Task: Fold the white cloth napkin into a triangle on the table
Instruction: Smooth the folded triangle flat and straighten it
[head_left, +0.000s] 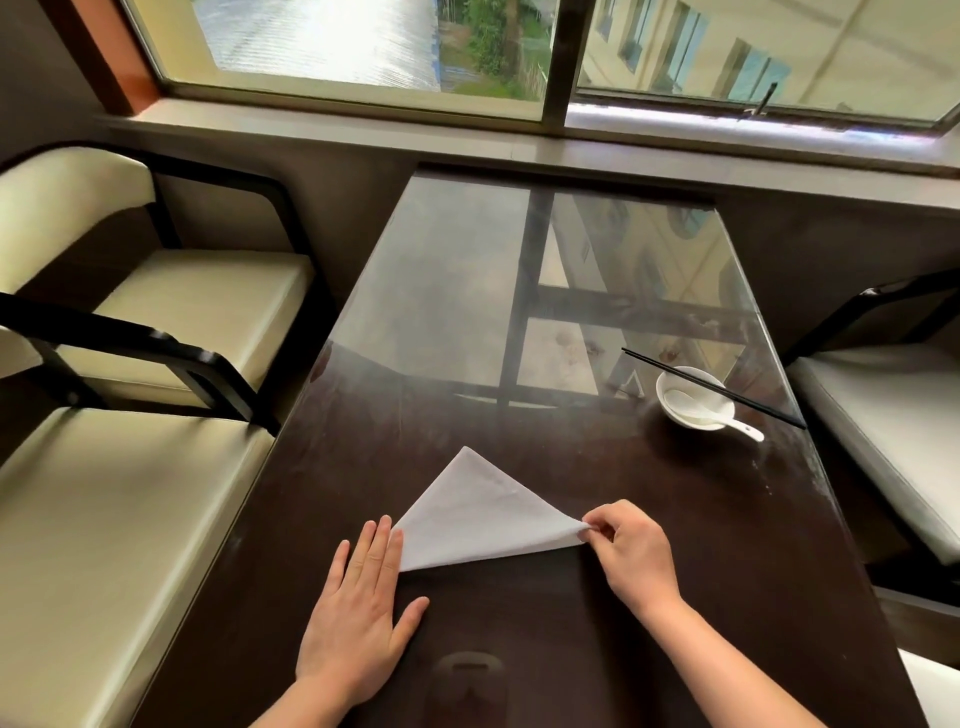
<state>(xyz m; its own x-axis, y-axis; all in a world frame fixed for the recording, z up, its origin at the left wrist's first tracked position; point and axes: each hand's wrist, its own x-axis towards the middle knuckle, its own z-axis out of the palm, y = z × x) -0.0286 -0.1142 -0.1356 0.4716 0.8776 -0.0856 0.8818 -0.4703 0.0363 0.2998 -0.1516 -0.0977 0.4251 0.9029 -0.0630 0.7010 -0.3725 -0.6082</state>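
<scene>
The white cloth napkin (480, 517) lies on the dark glass-topped table (519, 322) near its front edge, in a triangle shape with its apex pointing away from me. My left hand (361, 608) rests flat on the table, fingers spread, its fingertips touching the napkin's lower left corner. My right hand (631, 551) pinches the napkin's right corner between thumb and fingers, and that corner is lifted slightly off the table.
A white bowl (693, 397) with a white spoon in it stands at the right, and black chopsticks (711, 387) lie across its rim. Cream-cushioned chairs (156, 312) line both sides. A window sill runs along the far end.
</scene>
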